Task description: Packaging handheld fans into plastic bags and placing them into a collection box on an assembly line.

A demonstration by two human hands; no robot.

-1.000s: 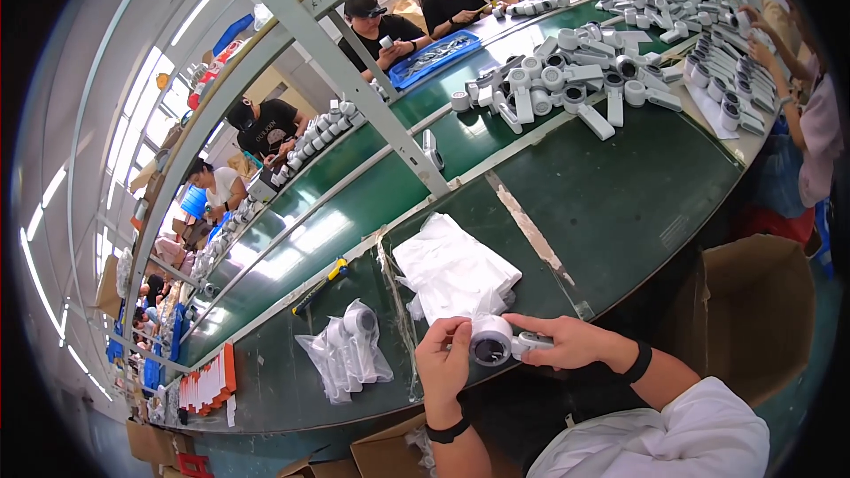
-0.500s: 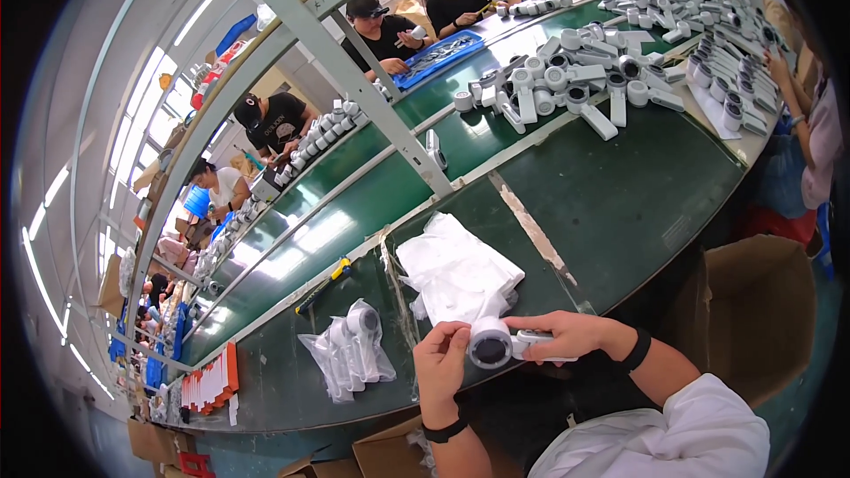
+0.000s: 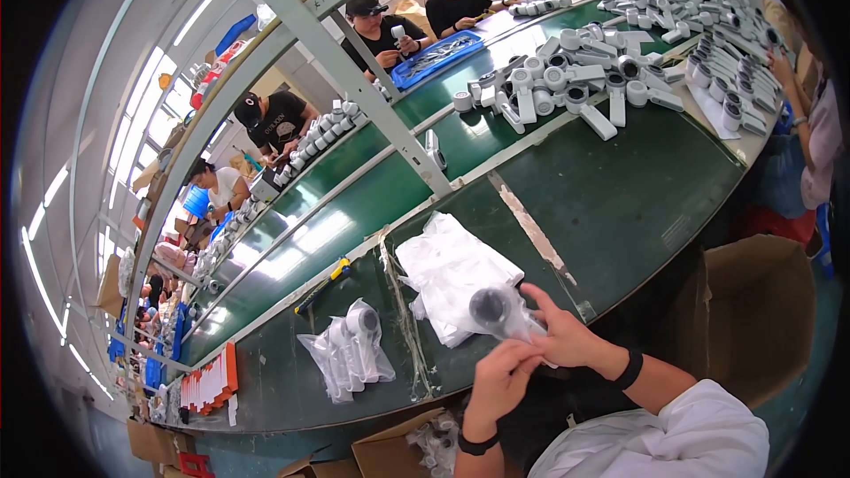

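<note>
A white handheld device with a round dark-faced head point(image 3: 492, 305) is inside a clear plastic bag, above the bag stack near the bench's front edge. My right hand point(image 3: 567, 334) is wrapped round its handle through the film, its index finger stretched beside the head. My left hand point(image 3: 505, 381) is closed at the handle end, pinching the bag there; the fingertips are partly hidden. Just beyond lies a stack of white plastic bags point(image 3: 452, 257). Several bagged devices point(image 3: 350, 347) lie together to the left, near a yellow-and-black utility knife point(image 3: 325, 285).
A large pile of unbagged devices point(image 3: 575, 75) covers the far right belt. A metal post point(image 3: 354, 80) rises between bench and belt. Orange-and-white pieces point(image 3: 211, 387) stand at the left end. Cardboard boxes point(image 3: 753, 301) are below right and front. Co-workers sit across the belt.
The bare device is now inside a plastic bag, its head turned up and away from me. My left hand has moved from the head, rightward and nearer, to the handle end.
</note>
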